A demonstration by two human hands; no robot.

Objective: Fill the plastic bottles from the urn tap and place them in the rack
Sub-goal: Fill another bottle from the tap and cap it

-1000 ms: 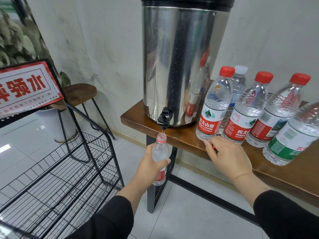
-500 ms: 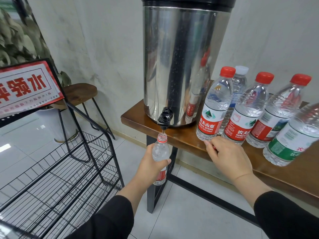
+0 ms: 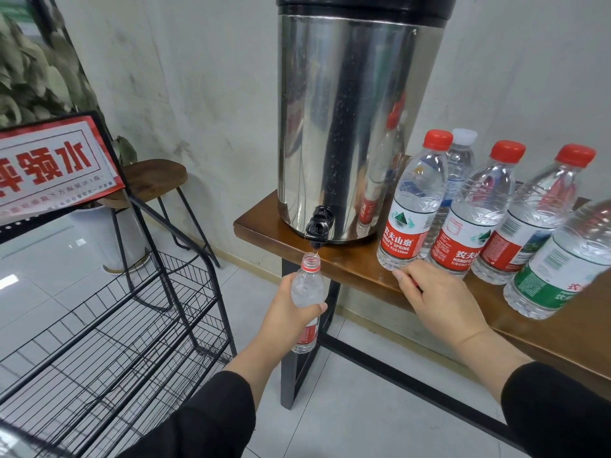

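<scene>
An uncapped plastic bottle is held upright by the left hand, fingers and thumb wrapped round its upper body, above the red label. Its open mouth is positioned directly under the black tap of the steel urn, just below the spout and not touching it. The bottle is kept out in front of the counter edge, over the tiled floor. The urn is stood at the left end of the wooden counter, with the tap projecting past the front edge. The right hand is rested knuckles-up at the counter's front edge, fingers curled inward; a small red object appears to be tucked beneath them, though what it is cannot be told. To the right of the urn, 4 red-capped bottles are seen: the nearest with a red label, then 2 more beside it in a row. A white-capped bottle is set behind the first 2. A green-labelled bottle is cut off at the right frame edge. The black wire rack is placed at the lower left, well apart from the counter, with a red-and-white sign mounted at its top. A wooden stool and a leafy plant are noted behind the rack.
</scene>
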